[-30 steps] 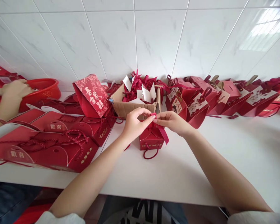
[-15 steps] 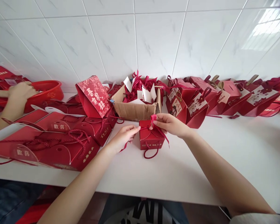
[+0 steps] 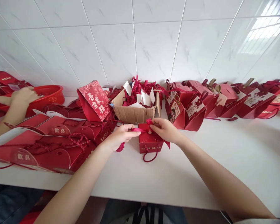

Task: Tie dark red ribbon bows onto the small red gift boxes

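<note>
A small red gift box (image 3: 151, 144) stands on the white table, its cord handle hanging down the near side. Over its top runs a dark pink ribbon (image 3: 138, 130). My left hand (image 3: 121, 136) pinches one stretch of that ribbon just left of the box, and a loose end dangles below the palm. With thumb and fingertips, my right hand (image 3: 164, 128) grips a ribbon loop at the top of the box. A ribbon tail sticks out beneath the right hand. The fingers partly hide the knot area.
Behind the box sits an open cardboard carton (image 3: 135, 114) of ribbons and white cards. Flattened red boxes (image 3: 44, 146) lie at left, below a standing red box (image 3: 94, 101). Several finished-looking boxes (image 3: 195, 113) line the right. A co-worker's hand (image 3: 24, 98) is at a red basin (image 3: 57, 93).
My left hand has drawn a stretch of ribbon out to the left, now visible between its fingers and the box. My right hand has shifted slightly left at the loop.
</note>
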The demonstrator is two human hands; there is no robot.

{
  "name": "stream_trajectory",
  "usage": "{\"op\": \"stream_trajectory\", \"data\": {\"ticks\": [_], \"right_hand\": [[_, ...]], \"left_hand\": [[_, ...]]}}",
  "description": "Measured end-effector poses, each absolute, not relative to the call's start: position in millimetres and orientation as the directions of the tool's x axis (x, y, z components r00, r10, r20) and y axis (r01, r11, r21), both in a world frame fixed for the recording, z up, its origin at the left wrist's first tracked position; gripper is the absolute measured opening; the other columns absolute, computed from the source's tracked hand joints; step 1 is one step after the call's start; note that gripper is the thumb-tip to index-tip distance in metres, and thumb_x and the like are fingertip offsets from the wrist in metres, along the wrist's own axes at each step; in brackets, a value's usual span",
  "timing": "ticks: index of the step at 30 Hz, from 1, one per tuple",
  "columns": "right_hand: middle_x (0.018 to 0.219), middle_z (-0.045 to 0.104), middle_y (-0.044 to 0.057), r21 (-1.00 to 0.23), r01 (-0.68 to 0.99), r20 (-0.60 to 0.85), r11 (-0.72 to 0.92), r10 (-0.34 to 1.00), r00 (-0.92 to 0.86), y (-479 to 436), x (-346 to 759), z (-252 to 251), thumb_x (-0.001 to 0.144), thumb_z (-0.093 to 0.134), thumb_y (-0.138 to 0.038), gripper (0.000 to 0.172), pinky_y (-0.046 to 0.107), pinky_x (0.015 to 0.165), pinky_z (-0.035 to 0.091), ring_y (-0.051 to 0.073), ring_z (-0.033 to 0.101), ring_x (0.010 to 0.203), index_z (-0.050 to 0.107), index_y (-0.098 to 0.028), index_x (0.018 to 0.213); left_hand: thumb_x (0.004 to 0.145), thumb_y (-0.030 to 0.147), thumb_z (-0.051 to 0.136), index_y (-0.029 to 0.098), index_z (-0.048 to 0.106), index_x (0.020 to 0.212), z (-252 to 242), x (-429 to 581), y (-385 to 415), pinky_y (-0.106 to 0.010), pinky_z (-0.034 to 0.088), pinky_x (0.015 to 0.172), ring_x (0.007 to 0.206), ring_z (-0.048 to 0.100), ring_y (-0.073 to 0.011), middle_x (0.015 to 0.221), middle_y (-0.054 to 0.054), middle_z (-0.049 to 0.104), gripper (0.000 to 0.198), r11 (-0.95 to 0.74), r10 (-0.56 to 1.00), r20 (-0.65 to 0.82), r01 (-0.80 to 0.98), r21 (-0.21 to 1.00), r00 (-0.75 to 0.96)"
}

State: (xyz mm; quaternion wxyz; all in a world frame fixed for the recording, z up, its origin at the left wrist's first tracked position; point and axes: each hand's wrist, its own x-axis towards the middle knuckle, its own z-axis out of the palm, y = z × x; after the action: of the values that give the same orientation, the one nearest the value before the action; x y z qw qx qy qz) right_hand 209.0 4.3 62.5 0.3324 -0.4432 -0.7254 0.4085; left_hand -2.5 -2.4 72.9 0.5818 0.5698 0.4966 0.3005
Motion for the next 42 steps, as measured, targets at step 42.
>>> {"op": "stream_trajectory", "data": {"ticks": [42], "right_hand": [[0.068,0.065,0.002,-0.911,0.352,0.110,0.216,0.948,-0.297,-2.1,201.8,63.6,0.085,0.053,-0.045,0.036,0.022,0.054,0.038,0.011,0.053,0.061,0.065,-0.016,0.068]], "left_hand": [[0.080,0.039,0.064,0.015,0.064,0.081,69.5,17.1,15.5,-0.025,0.042,0.072,0.078,0.056,-0.0140,0.081,-0.001,0.063,0.024,-0.326,0.908,0.196,0.333,0.885,0.370]]}}
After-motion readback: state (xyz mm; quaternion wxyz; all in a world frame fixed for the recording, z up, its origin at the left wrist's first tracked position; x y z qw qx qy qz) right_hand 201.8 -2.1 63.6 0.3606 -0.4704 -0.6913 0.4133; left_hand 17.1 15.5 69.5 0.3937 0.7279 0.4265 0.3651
